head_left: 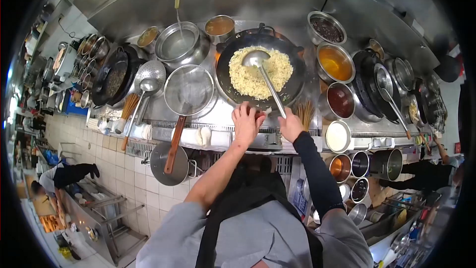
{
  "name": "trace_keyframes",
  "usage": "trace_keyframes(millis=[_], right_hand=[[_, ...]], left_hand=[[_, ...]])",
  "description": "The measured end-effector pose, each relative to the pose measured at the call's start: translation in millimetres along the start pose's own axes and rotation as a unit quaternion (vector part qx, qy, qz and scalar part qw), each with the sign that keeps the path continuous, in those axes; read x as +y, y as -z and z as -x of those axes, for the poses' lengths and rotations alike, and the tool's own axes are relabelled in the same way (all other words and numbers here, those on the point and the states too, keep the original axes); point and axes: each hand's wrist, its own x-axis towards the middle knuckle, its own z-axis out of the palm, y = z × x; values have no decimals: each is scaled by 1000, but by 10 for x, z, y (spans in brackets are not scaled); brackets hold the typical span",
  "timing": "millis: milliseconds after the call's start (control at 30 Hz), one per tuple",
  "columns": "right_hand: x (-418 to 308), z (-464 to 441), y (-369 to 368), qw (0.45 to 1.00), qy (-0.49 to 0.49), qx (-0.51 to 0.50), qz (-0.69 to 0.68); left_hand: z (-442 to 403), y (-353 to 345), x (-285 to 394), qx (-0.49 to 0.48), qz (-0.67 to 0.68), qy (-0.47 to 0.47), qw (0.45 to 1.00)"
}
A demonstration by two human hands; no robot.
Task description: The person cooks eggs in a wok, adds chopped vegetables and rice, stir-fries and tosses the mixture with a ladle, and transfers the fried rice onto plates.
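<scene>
A large black wok (pixel 228 82) sits on the stove in front of me, with fried rice (pixel 239 72) spread inside. My right hand (pixel 291 125) is closed round the handle of a steel ladle (pixel 256 58), whose bowl rests on the rice with its rounded back up. At the wok's near rim, my left hand (pixel 246 121) has its fingers curled over the edge, gripping the wok there. Something small and reddish-brown shows beside its thumb, too hidden to name. A bamboo brush (pixel 305 114) stands just right of my right hand.
A wire strainer (pixel 189 89) and a pot of water (pixel 179 44) lie left of the wok. To the right are bowls of orange liquid (pixel 335 63), red sauce (pixel 340 100) and white powder (pixel 338 136). A grey pot (pixel 168 164) hangs below the counter edge. Other people work at both sides.
</scene>
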Motion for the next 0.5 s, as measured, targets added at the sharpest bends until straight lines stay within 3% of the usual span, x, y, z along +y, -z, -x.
trace_keyframes(millis=[33,67,133,200,300,333,433,467,500], right_hand=[[-116,-79,-50,995,34,15,-89],[-236,-116,-56,976,-11,-47,-210],[-457,-187,-57,891,-80,-130,-427],[-331,-215,-169,850,-116,-214,-468],[138,349,-152,867,-93,-238,-429],[442,590,-112,894,-79,-243,-369],[1571,1240,176,987,15,-108,-122],[1838,1329,467,982,-69,-145,-99],[2165,1336,693,992,-41,-117,-36]], left_hand=[[20,-121,-87,-14,39,34,999],[97,-228,-162,-33,78,69,994],[126,-244,-159,-34,91,78,992],[172,-267,-147,-28,99,89,991],[183,-280,-94,-11,120,119,986],[187,-288,-100,-12,118,125,985],[192,-304,-100,-14,109,140,984],[173,-279,-108,-26,101,123,987],[142,-239,-118,-36,93,106,989]])
